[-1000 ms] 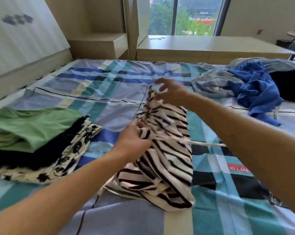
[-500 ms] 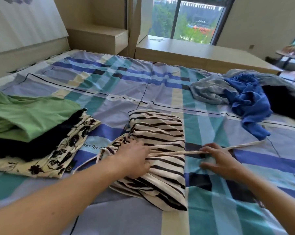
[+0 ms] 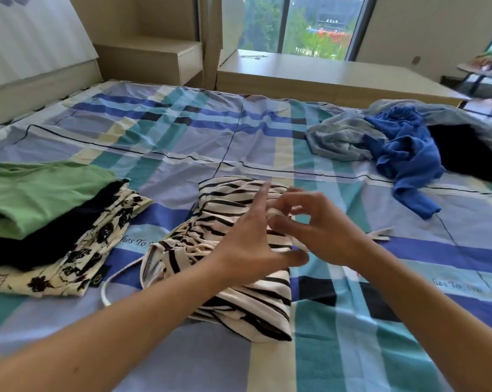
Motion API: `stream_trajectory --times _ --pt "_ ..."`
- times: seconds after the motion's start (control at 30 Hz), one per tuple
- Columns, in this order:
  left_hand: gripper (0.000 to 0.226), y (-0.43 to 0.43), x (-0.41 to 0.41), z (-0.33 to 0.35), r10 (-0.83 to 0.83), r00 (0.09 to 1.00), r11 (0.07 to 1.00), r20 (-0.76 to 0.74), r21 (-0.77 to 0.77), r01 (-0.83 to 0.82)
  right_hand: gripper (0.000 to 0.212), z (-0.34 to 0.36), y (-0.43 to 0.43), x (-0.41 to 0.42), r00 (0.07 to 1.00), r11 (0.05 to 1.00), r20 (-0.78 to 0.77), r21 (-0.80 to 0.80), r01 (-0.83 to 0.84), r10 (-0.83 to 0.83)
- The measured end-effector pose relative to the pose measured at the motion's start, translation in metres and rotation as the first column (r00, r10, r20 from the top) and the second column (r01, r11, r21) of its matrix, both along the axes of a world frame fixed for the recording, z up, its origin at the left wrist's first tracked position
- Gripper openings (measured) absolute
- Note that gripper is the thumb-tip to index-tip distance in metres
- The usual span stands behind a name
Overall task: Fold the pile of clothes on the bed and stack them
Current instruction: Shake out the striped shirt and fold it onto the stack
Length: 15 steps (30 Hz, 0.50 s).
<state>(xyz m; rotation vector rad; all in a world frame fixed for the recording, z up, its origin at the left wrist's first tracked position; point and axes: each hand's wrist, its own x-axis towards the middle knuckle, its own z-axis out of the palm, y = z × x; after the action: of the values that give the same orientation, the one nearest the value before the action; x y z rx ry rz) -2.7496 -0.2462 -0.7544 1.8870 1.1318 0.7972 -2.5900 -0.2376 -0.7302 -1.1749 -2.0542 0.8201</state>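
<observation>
Plaid bedsheet [image 3: 182,142] fills the frame, and at its centre lies the half-folded striped garment [image 3: 247,301]. Over it the left hand [image 3: 250,241] is spread with fingers straight, while the right hand [image 3: 323,230] pinches the cream strap [image 3: 380,234]. Tugging that strap could drag the folds loose. The folded stack [image 3: 41,222] sits at middle left, well apart, and the unfolded pile [image 3: 403,145] waits at upper right. Nothing lies between them and the garment.

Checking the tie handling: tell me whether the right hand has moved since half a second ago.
Yes. The right hand has shifted left, from the bedsheet beside the striped garment to its right edge.
</observation>
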Motion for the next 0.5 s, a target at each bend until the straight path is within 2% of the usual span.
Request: stream_trajectory --times 0.03,0.07,0.13,0.17,0.2,0.27,0.37,0.43,0.5 --pt "0.115 0.004 0.005 -0.001 -0.024 0.993 0.998 0.114 -0.049 0.030 0.015 0.008 -0.003 -0.004 0.997 1.000 -0.070 0.009 0.011 -0.011" --pt "0.096 0.010 0.007 -0.004 -0.050 0.981 0.997 0.187 -0.056 0.062 0.012 0.014 -0.005 -0.006 0.990 1.000 -0.141 0.016 0.026 -0.024" --pt "0.042 0.014 0.010 -0.004 -0.109 0.945 0.987 0.309 -0.077 0.139 0.004 0.024 -0.005 -0.003 0.956 0.997 -0.287 0.031 0.067 -0.055" --pt "0.022 0.015 0.011 -0.003 -0.111 0.924 0.979 0.366 -0.119 0.165 0.008 0.025 -0.003 0.002 0.927 0.995 -0.368 0.031 0.091 -0.074" --pt "0.020 0.015 0.013 0.001 -0.076 0.910 0.972 0.407 -0.173 0.158 0.011 0.026 -0.002 0.007 0.894 0.994 -0.440 0.020 0.106 -0.086" --pt "0.031 0.016 0.013 0.012 0.027 0.879 0.953 0.475 -0.277 0.121 0.029 0.023 0.001 0.017 0.853 0.993 -0.508 -0.050 0.111 -0.121" --pt "0.033 0.027 0.005 0.036 0.065 0.758 0.932 0.649 -0.311 0.186 0.064 -0.001 -0.001 0.029 0.929 0.954 -0.355 -0.300 -0.007 -0.105" --pt "0.034 0.035 -0.004 0.050 0.090 0.661 0.924 0.745 -0.310 0.224 0.064 -0.023 -0.006 0.028 0.973 0.880 -0.229 -0.457 -0.132 0.027" --pt "0.034 0.041 -0.012 0.055 0.125 0.615 0.931 0.779 -0.306 0.199 0.052 -0.041 -0.011 0.020 0.970 0.827 -0.192 -0.514 -0.228 0.148"
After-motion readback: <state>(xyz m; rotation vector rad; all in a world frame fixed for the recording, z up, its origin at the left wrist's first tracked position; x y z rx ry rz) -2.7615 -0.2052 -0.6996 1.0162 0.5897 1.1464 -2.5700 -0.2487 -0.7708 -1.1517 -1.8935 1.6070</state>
